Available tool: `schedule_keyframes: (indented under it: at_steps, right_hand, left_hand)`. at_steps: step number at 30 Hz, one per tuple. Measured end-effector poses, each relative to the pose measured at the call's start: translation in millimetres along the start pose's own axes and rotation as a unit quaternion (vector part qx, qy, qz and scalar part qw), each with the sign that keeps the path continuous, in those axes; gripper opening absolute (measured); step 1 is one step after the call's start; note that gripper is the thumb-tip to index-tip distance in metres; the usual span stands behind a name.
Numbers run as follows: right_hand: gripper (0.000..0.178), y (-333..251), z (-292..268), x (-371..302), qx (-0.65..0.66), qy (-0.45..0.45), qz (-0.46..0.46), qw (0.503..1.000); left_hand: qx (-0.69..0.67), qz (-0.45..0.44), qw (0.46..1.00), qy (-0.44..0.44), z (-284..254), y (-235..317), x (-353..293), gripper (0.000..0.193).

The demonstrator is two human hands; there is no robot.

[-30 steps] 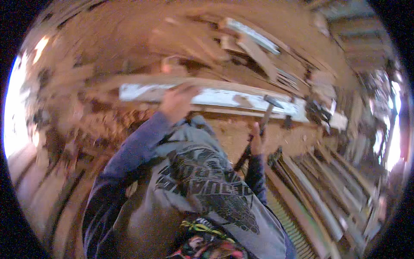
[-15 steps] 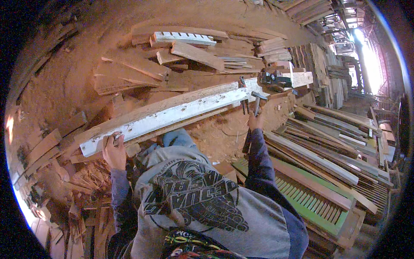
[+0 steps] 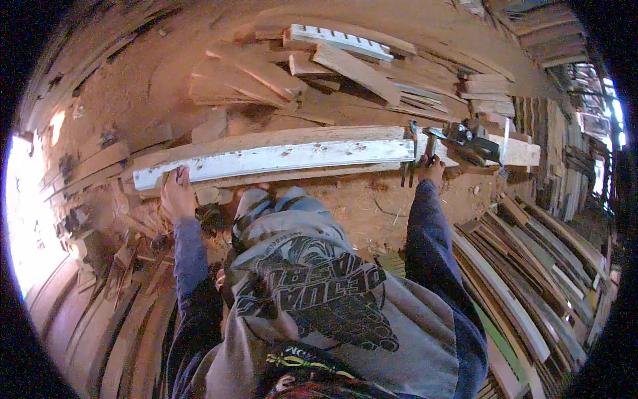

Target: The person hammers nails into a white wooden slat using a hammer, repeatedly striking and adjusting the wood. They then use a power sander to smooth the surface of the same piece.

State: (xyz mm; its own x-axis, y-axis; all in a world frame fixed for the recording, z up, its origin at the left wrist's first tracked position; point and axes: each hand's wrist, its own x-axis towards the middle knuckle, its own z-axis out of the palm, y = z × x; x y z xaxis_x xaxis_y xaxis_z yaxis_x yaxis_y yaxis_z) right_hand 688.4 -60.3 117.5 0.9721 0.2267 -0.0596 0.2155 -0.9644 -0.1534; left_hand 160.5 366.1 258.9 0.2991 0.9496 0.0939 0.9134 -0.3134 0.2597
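Observation:
A long white-painted board [image 3: 286,156] with dark marks along it lies across a wider bare timber [image 3: 266,138]. My left hand [image 3: 178,194] is closed on the near edge of the board by its left end, thumb and fingers pinching it. Past the board's right end, my right hand [image 3: 432,173] is closed round the lower handle of a hammer [image 3: 432,139], whose head is up by the timber. Between that hand and the board's end rests a pair of pincers [image 3: 410,156], its handles toward me.
A dark power tool [image 3: 475,141] sits on the timber's right part. Behind lie loose planks [image 3: 355,72] and a white notched piece [image 3: 339,41]. Stacked slats [image 3: 518,266] fill the right side, more boards [image 3: 126,326] the lower left. Reddish sawdust covers the ground.
The view has turned, so the board looks more level. My right hand has brought the hammer nearer the timber, beside the pincers. The left hand stays at the board's left end.

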Motion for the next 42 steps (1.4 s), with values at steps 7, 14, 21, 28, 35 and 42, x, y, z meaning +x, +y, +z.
schedule_keyframes:
  at_steps: [7, 14, 21, 28, 35, 42]
  right_hand:
    - [0.056, -18, 1, -29, 0.044, -0.077, -0.084, 0.992]
    - [0.057, -11, 9, -9, 0.036, -0.112, -0.243, 0.963]
    - [0.026, 18, -65, -7, 0.31, -0.164, -0.031, 0.936]
    - [0.016, -95, -129, -97, 0.487, -0.259, -0.129, 0.824]
    - [0.016, -316, -139, -212, 0.121, -0.406, -0.456, 0.783]
    - [0.015, -471, -130, -270, -0.067, -0.452, -0.558, 0.692]
  left_hand:
    - [0.095, -0.021, 0.995, 0.037, 28, -11, -4, 0.027]
    - [0.068, -0.034, 0.995, 0.058, 30, -9, -3, 0.024]
    - [0.006, -0.064, 0.996, 0.054, 16, 8, -7, 0.024]
    - [-0.068, -0.038, 0.997, 0.025, 19, -22, 1, 0.023]
    - [-0.137, -0.082, 0.98, 0.118, -4, -73, -15, 0.019]
    - [-0.176, -0.023, 0.981, 0.073, -2, -125, -32, 0.047]
